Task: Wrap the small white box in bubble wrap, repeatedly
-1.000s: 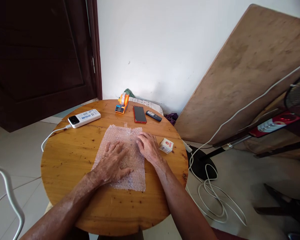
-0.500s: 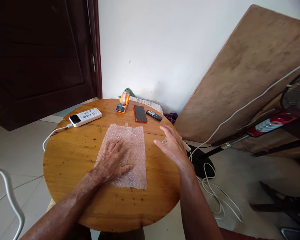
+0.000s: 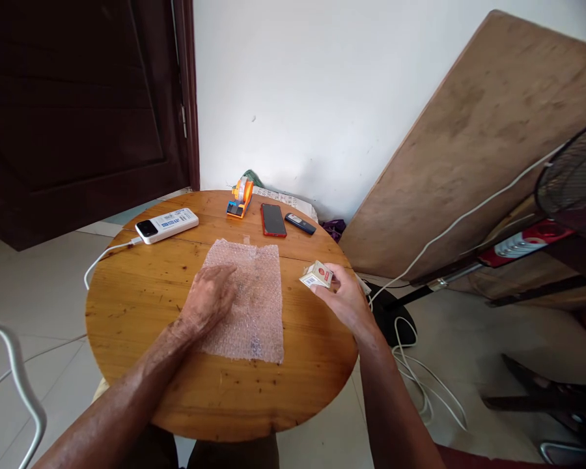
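A sheet of bubble wrap (image 3: 256, 296) lies flat on a round wooden table (image 3: 234, 407). My left hand (image 3: 209, 296) rests palm down on the left side of the sheet, its fingers stretched toward the middle and its thumb hidden. To the right of the wrap, my right hand (image 3: 344, 296) is closed on a small whitish box (image 3: 318, 274) with a red mark on it. The thumb lies along the near side of the box and the fingers go behind it. The box is tilted, just above the tabletop.
At the table's back stand an orange tape dispenser (image 3: 240, 197), a red-edged phone (image 3: 273, 220) and a dark blue handset-like device (image 3: 300, 223). A white power bank (image 3: 167, 226) with a cable lies at the left. Right of the table are a standing fan (image 3: 573, 179) and white cables.
My right hand has closed on the small box and lifted it, turning it into view. My left hand has shifted slightly left on the bubble wrap, its fingers now less spread.
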Available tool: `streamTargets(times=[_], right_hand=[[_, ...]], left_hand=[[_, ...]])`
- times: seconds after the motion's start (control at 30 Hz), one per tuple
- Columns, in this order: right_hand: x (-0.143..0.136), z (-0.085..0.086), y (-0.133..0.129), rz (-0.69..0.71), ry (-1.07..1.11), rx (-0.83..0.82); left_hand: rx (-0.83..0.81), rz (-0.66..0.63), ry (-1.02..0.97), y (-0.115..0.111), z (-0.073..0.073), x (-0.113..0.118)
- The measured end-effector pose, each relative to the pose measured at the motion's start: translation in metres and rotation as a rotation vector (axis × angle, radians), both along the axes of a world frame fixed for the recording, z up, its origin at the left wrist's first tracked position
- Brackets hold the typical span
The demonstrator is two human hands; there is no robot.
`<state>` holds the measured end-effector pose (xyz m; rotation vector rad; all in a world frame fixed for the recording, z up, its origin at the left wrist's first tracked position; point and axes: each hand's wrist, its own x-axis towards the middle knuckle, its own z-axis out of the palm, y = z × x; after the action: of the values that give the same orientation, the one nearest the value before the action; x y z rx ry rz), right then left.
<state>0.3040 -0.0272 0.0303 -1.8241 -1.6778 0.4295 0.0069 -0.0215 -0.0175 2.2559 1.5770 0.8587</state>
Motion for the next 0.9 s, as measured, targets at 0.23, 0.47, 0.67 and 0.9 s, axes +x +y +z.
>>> streamTargets(times=[0.23, 0.47, 0.67, 0.9], right_hand=[[-0.078, 0.031, -0.009, 0.418, 0.246, -0.003], [-0.116, -0.011, 0.012, 0.532, 0.052, -0.051], [-0.115, -0.029, 0.006, 0.576, -0.057, 0.054], [-0.110, -0.031, 0.005, 0.596, 0.001, 0.104]], left_hand=[[-0.117, 0.191, -0.434, 0.008, 0.004, -0.005], [-0.164, 0.263, -0.587, 0.014, 0.004, -0.005], [-0.183, 0.235, -0.607, 0.014, 0.005, -0.004], [-0.215, 0.208, -0.584, 0.014, 0.006, -0.003]])
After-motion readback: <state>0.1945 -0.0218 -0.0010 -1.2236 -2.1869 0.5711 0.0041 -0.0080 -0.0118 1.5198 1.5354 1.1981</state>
